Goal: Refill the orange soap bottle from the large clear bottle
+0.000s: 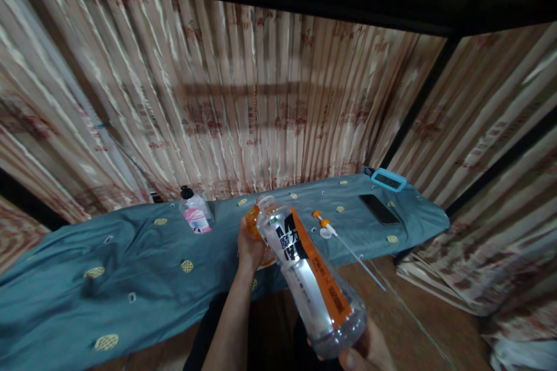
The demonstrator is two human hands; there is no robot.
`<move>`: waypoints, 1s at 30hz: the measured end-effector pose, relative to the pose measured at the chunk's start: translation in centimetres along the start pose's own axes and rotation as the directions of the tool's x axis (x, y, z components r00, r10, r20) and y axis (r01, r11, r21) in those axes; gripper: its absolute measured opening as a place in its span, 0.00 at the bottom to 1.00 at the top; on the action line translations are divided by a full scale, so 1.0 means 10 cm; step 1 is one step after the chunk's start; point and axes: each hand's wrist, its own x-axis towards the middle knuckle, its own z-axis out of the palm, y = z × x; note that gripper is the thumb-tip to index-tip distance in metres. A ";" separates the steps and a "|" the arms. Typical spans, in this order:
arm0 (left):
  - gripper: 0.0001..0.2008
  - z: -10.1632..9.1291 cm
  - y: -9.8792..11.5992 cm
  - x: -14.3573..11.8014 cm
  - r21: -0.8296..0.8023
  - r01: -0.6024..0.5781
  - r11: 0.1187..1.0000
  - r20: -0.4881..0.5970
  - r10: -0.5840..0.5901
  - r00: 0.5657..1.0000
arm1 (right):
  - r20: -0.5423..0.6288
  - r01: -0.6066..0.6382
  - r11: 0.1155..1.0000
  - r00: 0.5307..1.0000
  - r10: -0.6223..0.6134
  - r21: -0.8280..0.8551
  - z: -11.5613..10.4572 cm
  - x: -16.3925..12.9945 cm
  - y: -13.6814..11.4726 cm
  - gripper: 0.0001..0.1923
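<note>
My right hand (pixel 369 351) grips a clear plastic drink bottle (pixel 311 275) near its base. The bottle has a silver, black and orange label and is tilted, its neck up and to the left. My left hand (pixel 251 249) is wrapped round an orange container (pixel 252 221) just beside the bottle's mouth; its lower part is mostly hidden by the hand and the bottle. Whether the two mouths touch I cannot tell. To the right, on the cloth, lies a pump head (pixel 324 221) with orange parts and a long pale tube, next to a small white cap (pixel 325 233).
A clear pump bottle (pixel 195 211) with a black top and pink label stands at the left on the teal patterned cloth (pixel 148 266). A dark phone (pixel 378 209) and a blue-framed object (pixel 389 180) lie at the right. Curtains (pixel 261 98) and dark bars (pixel 422 98) surround the bed.
</note>
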 end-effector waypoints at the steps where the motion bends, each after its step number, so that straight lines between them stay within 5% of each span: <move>1: 0.16 0.00 0.01 0.00 -0.003 0.009 1.000 -0.004 -0.009 1.000 | -0.018 -0.002 1.000 1.000 0.002 0.009 0.00 0.00 0.01 0.40; 30: 0.14 -0.01 0.03 -0.01 0.012 -0.017 1.000 0.028 0.017 0.999 | -0.038 0.004 0.999 0.999 -0.002 0.041 0.04 -0.02 -0.01 0.41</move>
